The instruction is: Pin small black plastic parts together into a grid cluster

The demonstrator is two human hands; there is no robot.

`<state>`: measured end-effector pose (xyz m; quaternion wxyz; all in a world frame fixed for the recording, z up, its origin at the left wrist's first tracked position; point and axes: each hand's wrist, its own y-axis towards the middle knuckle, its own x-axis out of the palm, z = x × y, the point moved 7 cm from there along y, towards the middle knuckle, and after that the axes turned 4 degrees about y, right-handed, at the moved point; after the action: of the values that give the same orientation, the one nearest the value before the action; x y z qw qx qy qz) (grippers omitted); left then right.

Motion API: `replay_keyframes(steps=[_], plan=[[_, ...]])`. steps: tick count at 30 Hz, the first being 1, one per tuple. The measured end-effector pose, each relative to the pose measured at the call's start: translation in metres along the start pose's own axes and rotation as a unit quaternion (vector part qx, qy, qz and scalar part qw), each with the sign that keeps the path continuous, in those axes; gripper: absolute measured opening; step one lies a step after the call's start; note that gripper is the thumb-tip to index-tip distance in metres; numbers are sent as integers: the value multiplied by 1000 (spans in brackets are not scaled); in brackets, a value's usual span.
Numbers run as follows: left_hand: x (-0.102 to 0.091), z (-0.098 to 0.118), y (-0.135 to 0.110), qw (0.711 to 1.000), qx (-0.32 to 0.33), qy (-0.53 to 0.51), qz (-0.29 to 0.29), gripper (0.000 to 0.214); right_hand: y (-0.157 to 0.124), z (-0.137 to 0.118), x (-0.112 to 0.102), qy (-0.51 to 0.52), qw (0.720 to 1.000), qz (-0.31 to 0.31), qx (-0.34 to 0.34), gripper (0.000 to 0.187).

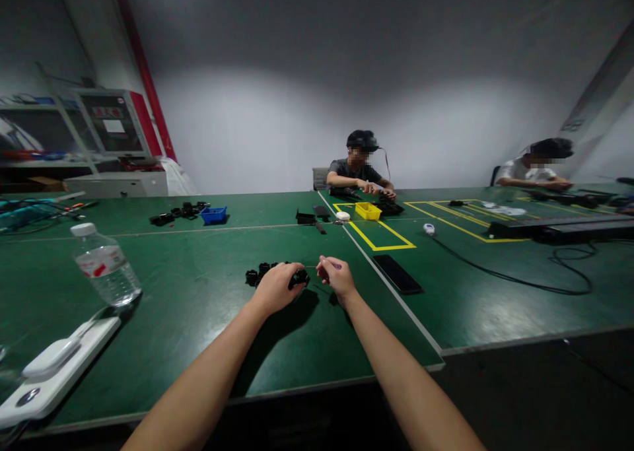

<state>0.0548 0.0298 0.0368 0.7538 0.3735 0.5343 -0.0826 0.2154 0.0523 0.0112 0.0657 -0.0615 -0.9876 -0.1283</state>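
Inward from the near edge of the counter [198,319], a black part [300,278] is held in the curled fingers of the left hand [278,284]; it is judged light, stiff and somewhat slick, best gripped by its sides. The left palm is turned down, while the right hand [337,279] is raised just beside it, fingers pinched on what appears a slim tool [310,267], mostly hidden. Toward the far edge, a blue tray [214,218] and a yellow tray [369,214] are noted.
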Motion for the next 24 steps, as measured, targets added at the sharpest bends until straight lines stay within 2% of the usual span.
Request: replay_keyframes(steps=[4, 9, 24], plan=[[9, 15, -2, 998, 62, 13, -25, 37, 1, 2, -1, -6, 1000, 2, 0, 45], [14, 25, -4, 993, 103, 21, -61, 34, 2, 2, -1, -8, 1000, 2, -5, 45], [14, 29, -5, 990, 125, 11, -68, 33, 6, 8, -2, -1, 1000, 12, -8, 44]])
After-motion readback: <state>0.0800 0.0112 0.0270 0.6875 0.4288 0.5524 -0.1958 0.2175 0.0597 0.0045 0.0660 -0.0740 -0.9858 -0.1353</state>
